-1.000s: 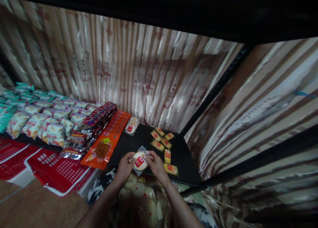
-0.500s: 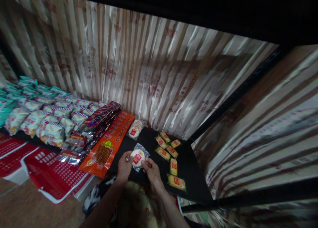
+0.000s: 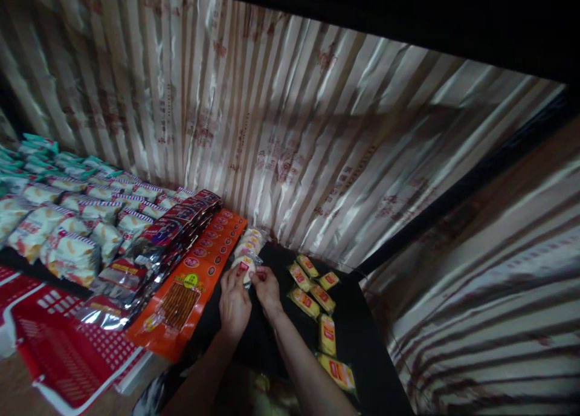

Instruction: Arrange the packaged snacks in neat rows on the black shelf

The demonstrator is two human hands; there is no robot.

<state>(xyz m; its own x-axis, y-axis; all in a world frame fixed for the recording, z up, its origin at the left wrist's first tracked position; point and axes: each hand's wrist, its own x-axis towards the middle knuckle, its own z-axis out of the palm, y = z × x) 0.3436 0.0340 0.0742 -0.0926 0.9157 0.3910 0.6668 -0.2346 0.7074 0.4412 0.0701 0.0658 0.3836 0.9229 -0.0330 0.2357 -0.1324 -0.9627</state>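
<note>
A round white cracker in a clear wrapper with a red label point(image 3: 245, 267) is pinched between my two hands. My left hand point(image 3: 234, 304) grips its left side, fingers over the label. On the other edge, my right hand point(image 3: 268, 290) has thumb and fingers closed on the wrapper. Just behind lies a row of similar wrapped round crackers point(image 3: 252, 239), overlapping one another; whether the held one touches them I cannot tell. Several yellow packaged snacks point(image 3: 304, 302) lie to the right on the black shelf point(image 3: 362, 337).
Left of my hands are orange snack packs point(image 3: 199, 271), dark red foil packs point(image 3: 174, 228) and many white snack bags point(image 3: 70, 253). Green bags point(image 3: 40, 147) stand at the far left. Below the shelf is a red basket point(image 3: 67, 349). A striped sheet point(image 3: 281, 132) hangs behind.
Both hands have moved the wrapped cracker away from me, up to the front of the row of similar crackers. My view has shifted slightly.
</note>
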